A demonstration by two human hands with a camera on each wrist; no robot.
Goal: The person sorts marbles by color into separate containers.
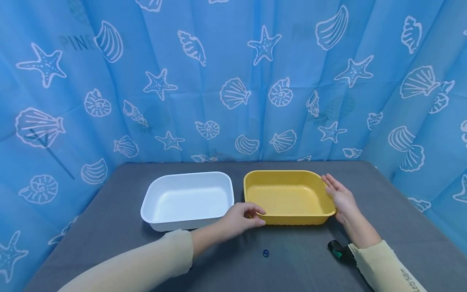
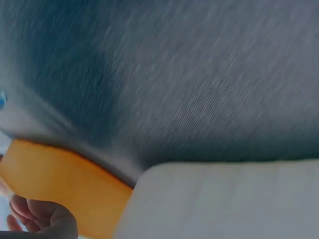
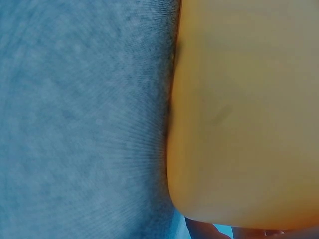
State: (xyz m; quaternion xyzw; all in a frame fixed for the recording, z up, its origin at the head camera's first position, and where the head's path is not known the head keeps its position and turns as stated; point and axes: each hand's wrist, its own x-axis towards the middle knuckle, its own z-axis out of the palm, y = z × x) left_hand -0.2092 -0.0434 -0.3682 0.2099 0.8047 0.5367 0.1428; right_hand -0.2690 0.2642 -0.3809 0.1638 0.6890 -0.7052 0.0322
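Note:
A yellow rectangular tray (image 1: 284,219) with rounded corners lies between my two hands on the grey table. At its front left corner, my left hand (image 1: 238,219) pinches the rim, fingers over the edge and thumb in front. My right hand (image 1: 343,200) holds the right side, its fingers along the wall towards the back corner. In the left wrist view, curled fingers (image 2: 45,214) meet the tray's wall (image 2: 75,179). The right wrist view is mostly filled by the tray's outer wall (image 3: 244,114), which hides most of that hand.
To the left stands a white tray (image 1: 186,222), partly behind my left hand. A small shiny dark blue piece (image 1: 265,253) lies on the grey tabletop (image 1: 299,259) in front. A black device (image 1: 341,250) with a green patch sits by the right sleeve. A blue shell-patterned curtain (image 1: 248,121) hangs behind.

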